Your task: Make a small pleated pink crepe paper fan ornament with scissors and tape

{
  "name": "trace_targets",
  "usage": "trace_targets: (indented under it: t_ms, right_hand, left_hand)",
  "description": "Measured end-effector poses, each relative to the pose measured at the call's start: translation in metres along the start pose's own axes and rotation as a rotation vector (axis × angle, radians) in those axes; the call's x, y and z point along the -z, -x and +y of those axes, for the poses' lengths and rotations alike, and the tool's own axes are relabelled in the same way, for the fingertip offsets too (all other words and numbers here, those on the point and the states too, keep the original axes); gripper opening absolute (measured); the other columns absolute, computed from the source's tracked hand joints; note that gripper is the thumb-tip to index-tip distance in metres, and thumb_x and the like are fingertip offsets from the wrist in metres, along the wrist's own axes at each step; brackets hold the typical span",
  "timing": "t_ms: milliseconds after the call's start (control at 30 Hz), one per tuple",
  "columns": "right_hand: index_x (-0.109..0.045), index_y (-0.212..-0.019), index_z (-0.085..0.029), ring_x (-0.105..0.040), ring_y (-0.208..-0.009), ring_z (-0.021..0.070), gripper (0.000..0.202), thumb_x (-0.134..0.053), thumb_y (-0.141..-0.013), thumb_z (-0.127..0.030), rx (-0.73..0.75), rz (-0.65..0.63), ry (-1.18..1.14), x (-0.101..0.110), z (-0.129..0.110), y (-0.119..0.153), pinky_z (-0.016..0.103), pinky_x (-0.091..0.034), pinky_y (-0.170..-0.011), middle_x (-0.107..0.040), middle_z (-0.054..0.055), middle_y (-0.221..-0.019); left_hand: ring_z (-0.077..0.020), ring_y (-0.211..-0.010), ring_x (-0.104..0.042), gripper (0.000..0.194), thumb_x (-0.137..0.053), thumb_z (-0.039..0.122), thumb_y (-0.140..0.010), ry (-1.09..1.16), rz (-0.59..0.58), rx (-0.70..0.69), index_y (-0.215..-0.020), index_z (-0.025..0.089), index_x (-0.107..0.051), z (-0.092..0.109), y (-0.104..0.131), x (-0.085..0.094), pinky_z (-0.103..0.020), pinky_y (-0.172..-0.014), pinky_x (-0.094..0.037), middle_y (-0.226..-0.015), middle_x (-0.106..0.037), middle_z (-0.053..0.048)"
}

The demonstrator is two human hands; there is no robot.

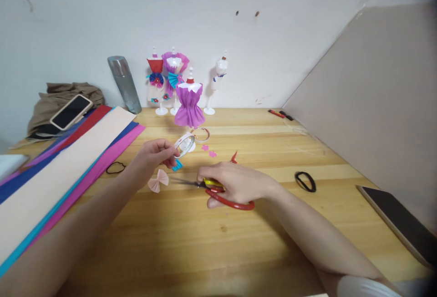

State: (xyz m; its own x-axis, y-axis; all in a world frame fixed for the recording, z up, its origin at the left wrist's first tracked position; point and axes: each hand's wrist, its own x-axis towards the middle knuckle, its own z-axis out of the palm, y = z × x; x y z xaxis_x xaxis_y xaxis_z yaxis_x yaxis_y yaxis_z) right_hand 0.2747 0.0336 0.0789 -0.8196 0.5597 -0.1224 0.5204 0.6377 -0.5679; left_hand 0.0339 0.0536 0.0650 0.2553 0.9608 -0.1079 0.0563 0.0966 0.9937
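Note:
My left hand (pixel 160 152) pinches a white roll of tape (pixel 185 145) above the middle of the table. Just below those fingers lies a small blue piece of paper (pixel 177 165), and nearer me a pale pink paper bow (pixel 159 181). Wrapped round the red handles of a pair of scissors (pixel 218 190) is my right hand (pixel 235 182); the blades point left towards the bow. Past the tape stands a mini mannequin in a purple paper dress (pixel 190 103). Two pink paper flowers (pixel 208 151) and a red scrap (pixel 234 156) rest beyond the scissors.
Long coloured paper strips (pixel 71 165) cover the left side, with a phone (pixel 71 111) and brown cloth (pixel 64 92) behind. A grey bottle (pixel 124 85) leans against the wall beside more mannequins (pixel 157 83). Another tape roll (pixel 204 134), a black band (pixel 305 181) and a dark tablet (pixel 398 219) lie around.

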Motion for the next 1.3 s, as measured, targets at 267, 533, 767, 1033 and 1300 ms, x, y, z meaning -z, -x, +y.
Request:
trace_targets:
  t_ms: [267, 533, 767, 1033, 1300]
  right_hand:
    - [-0.043, -0.081, -0.019, -0.040, -0.065, 0.0131, 0.032, -0.048, -0.092, -0.049, 0.079, 0.206, -0.174, 0.008, 0.007, 0.000, 0.027, -0.032, -0.062, -0.042, -0.002, -0.072]
    - [-0.039, -0.077, -0.020, -0.037, -0.064, 0.0121, 0.034, -0.048, -0.092, -0.049, 0.056, 0.214, -0.229, 0.000, 0.010, -0.006, 0.027, -0.031, -0.062, -0.038, -0.004, -0.070]
    - [-0.038, -0.076, -0.021, -0.037, -0.064, 0.0130, 0.034, -0.045, -0.092, -0.050, 0.039, 0.196, -0.231, 0.002, 0.009, -0.004, 0.028, -0.029, -0.060, -0.038, -0.003, -0.070]
    - [-0.037, -0.076, -0.020, -0.035, -0.064, 0.0113, 0.036, -0.045, -0.093, -0.052, 0.092, 0.204, -0.278, 0.000, 0.012, -0.006, 0.026, -0.029, -0.060, -0.036, -0.004, -0.070]
    - [-0.044, -0.084, -0.019, -0.034, -0.064, 0.0120, 0.037, -0.047, -0.091, -0.054, 0.101, 0.295, -0.322, 0.003, 0.006, -0.003, 0.027, -0.028, -0.060, -0.037, -0.003, -0.072]
  left_hand:
    - [-0.0118, -0.055, -0.057, 0.028, -0.076, 0.041, -0.068, 0.015, -0.007, 0.010, -0.071, 0.014, -0.070, 0.002, 0.002, -0.004, -0.024, -0.056, -0.046, -0.058, -0.065, -0.003]
    - [-0.0119, -0.056, -0.057, 0.030, -0.076, 0.043, -0.068, 0.016, -0.031, 0.023, -0.070, 0.014, -0.069, 0.002, 0.004, -0.009, -0.024, -0.057, -0.046, -0.060, -0.065, -0.003]
    - [-0.0127, -0.058, -0.058, 0.028, -0.075, 0.042, -0.069, 0.030, 0.015, -0.030, -0.071, 0.015, -0.070, 0.002, 0.004, -0.005, -0.025, -0.058, -0.047, -0.063, -0.066, -0.003]
    - [-0.0133, -0.059, -0.058, 0.028, -0.075, 0.043, -0.069, -0.083, -0.047, -0.070, -0.069, 0.016, -0.068, 0.005, 0.007, -0.010, -0.026, -0.060, -0.048, -0.061, -0.067, -0.003]
    - [-0.0134, -0.059, -0.060, 0.034, -0.076, 0.048, -0.067, -0.014, -0.052, -0.035, -0.071, 0.016, -0.068, 0.002, 0.004, -0.007, -0.025, -0.059, -0.049, -0.064, -0.066, -0.003]
